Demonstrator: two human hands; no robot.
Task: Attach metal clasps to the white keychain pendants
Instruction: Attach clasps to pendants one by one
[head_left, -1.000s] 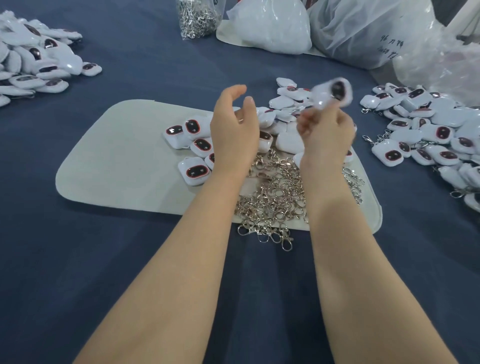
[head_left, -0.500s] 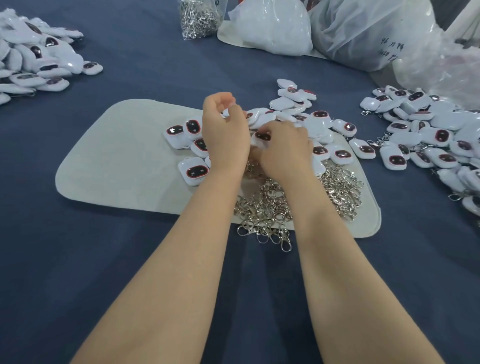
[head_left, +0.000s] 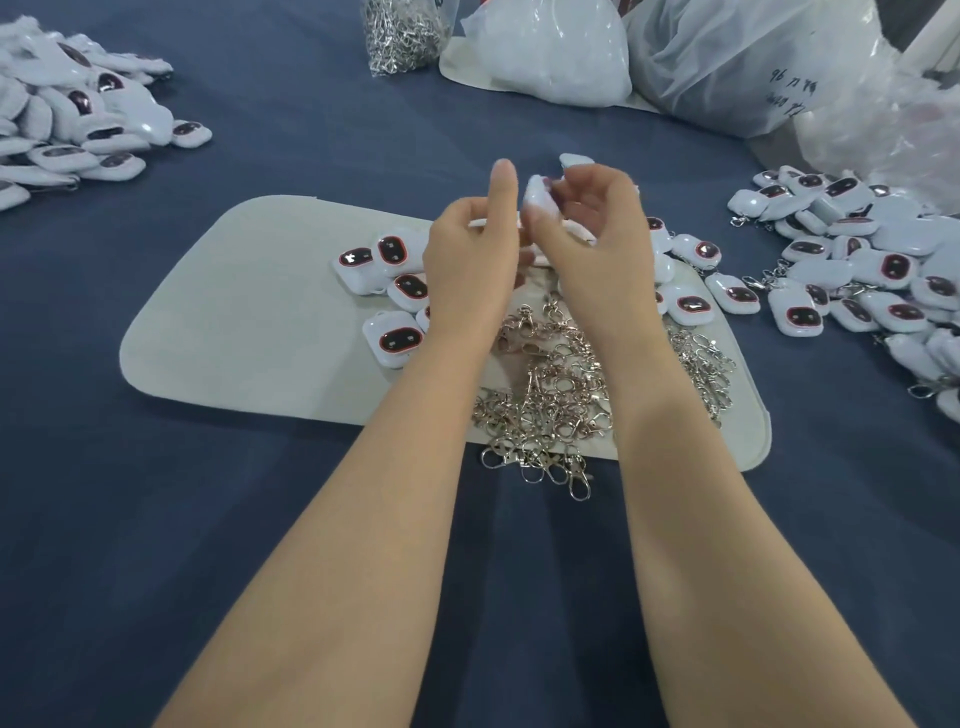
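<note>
The fingers (head_left: 592, 179) of the right hand (head_left: 602, 234) are curled narrowly round a pendant (head_left: 536, 196), a small, smooth, glossy white piece with rounded corners, pinched between thumb and fingertips and held up above the counter (head_left: 156, 519). The left hand (head_left: 470, 254) is close beside it, seen from the back. One of its fingers stands straight up just left of the pendant, and the rest are hidden, so I cannot tell whether they grip anything.

Below the two wrists lies a tangled heap of clasps (head_left: 556, 395), shiny silver metal with hooks and rings, some spilling over the near edge of a mat (head_left: 249, 322). The mat is pale grey, flat and matte, with rounded corners. Loose pendants (head_left: 397, 340) rest on it left of the hands, each white with a dark oval window rimmed in red.

Further out, a heap of pendants (head_left: 857, 270) lies to the right with metal clasps showing among them, and another pile (head_left: 78, 130) sits at the far left. At the back stand a clear bag of clasps (head_left: 400, 31) and crinkled plastic bags (head_left: 550, 52). The counter is covered in dark blue cloth.
</note>
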